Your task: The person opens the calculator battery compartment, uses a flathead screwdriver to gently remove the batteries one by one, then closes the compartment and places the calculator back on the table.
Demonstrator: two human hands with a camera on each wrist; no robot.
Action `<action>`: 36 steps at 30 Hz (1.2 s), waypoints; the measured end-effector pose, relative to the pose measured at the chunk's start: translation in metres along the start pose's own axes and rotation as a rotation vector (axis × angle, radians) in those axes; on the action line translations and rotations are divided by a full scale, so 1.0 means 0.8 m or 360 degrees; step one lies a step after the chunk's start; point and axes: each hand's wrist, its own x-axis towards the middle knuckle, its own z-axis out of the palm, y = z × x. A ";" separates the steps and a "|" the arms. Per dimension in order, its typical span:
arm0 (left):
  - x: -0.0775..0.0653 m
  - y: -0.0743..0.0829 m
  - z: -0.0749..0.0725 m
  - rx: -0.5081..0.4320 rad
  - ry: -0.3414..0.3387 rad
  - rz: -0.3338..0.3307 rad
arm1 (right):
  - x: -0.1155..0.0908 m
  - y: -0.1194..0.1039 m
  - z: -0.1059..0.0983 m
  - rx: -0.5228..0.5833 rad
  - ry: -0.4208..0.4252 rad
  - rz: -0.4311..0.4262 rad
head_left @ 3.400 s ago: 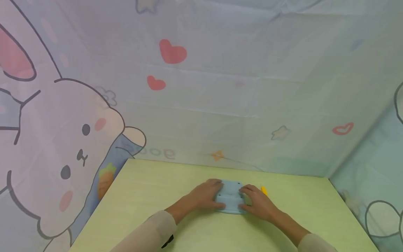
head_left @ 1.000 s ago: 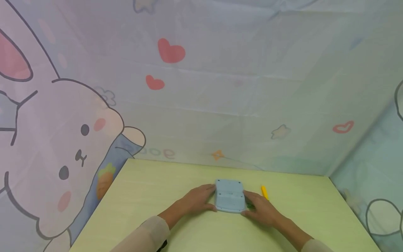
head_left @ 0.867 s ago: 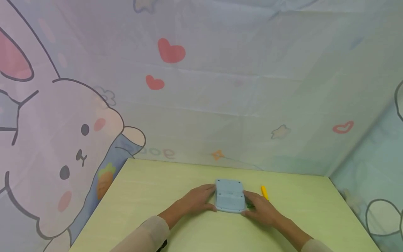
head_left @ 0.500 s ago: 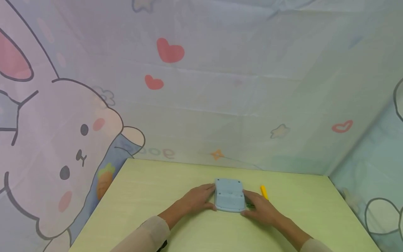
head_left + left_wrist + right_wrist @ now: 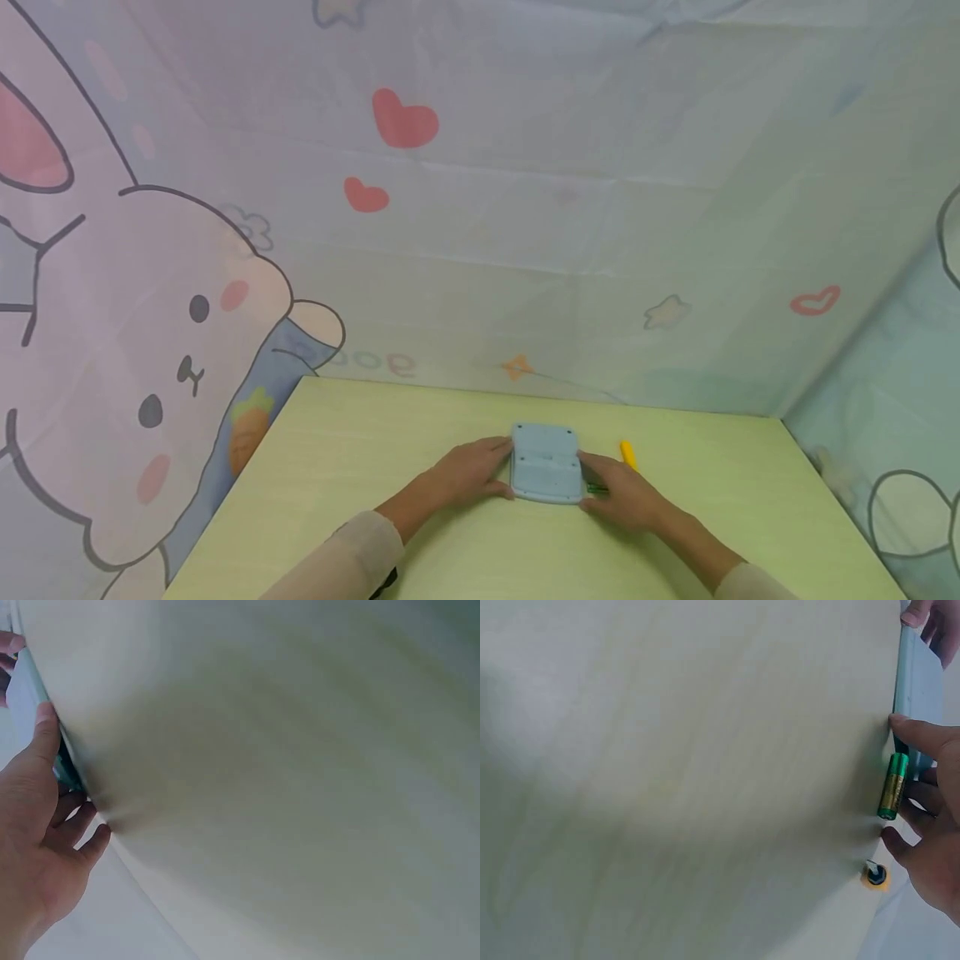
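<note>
A light-blue plastic device (image 5: 547, 462), shaped like a calculator turned face down, lies on the table with small dark screw spots showing on its upper side. My left hand (image 5: 468, 471) rests at its left side, thumb by the near left corner and fingers along the edge. On the opposite side my right hand (image 5: 622, 492) rests the same way, its thumb at the near right corner. Beside the device, partly under the right hand, lies a green and gold battery (image 5: 893, 787). In both wrist views the fingers look loosely bent, their tips low by the tabletop.
A slim yellow tool (image 5: 628, 455) lies just beyond my right hand. The pale yellow-green table (image 5: 375, 433) ends at a printed cloth backdrop (image 5: 525, 208) behind and a side cloth (image 5: 900, 417) on the right.
Earlier both hands lay over the device's edges with fingers on top. They have since slid outward to its sides, uncovering it. Over the last second hands and device have hardly moved.
</note>
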 end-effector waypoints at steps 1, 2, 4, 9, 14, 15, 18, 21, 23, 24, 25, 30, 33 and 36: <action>0.001 -0.001 -0.001 -0.0019 -0.0015 -0.0007 | 0.001 0.000 -0.002 -0.0008 -0.0008 -0.0009; 0.002 -0.001 -0.003 -0.0046 -0.0027 -0.0016 | 0.001 -0.001 -0.004 -0.0013 -0.0012 -0.0017; 0.004 -0.002 -0.006 -0.0102 -0.0050 -0.0041 | 0.002 -0.002 -0.006 -0.0028 -0.0015 -0.0027; 0.006 -0.004 -0.013 -0.0155 -0.0056 -0.0051 | 0.000 -0.001 -0.005 -0.0077 0.0028 -0.0076; 0.006 -0.004 -0.017 -0.0147 -0.0055 -0.0058 | 0.001 -0.001 -0.004 -0.0048 0.0060 -0.0086; 0.006 -0.005 -0.017 -0.0151 -0.0053 -0.0058 | 0.001 -0.001 -0.004 -0.0044 0.0058 -0.0084; 0.005 -0.006 -0.017 -0.0159 -0.0040 -0.0036 | 0.000 -0.001 -0.004 -0.0052 0.0045 -0.0085; 0.004 -0.006 -0.016 -0.0164 -0.0030 0.0004 | -0.001 0.000 -0.006 -0.0065 0.0028 -0.0090; 0.004 -0.007 -0.014 -0.0150 -0.0022 0.0013 | -0.001 0.001 -0.007 -0.0053 0.0024 -0.0105; 0.004 -0.008 -0.013 -0.0140 -0.0014 0.0014 | -0.001 0.001 -0.007 -0.0041 0.0024 -0.0115; 0.004 -0.009 -0.012 -0.0127 -0.0010 0.0016 | -0.002 0.002 -0.008 -0.0027 0.0023 -0.0122; 0.004 -0.011 -0.005 -0.0078 0.0005 0.0020 | -0.002 0.006 -0.007 0.0029 0.0016 -0.0131; 0.003 -0.011 -0.004 -0.0099 0.0009 0.0021 | -0.003 0.007 -0.006 0.0040 0.0006 -0.0103; 0.002 -0.011 -0.004 -0.0162 0.0012 0.0022 | -0.003 0.006 -0.009 0.0054 0.0002 -0.0077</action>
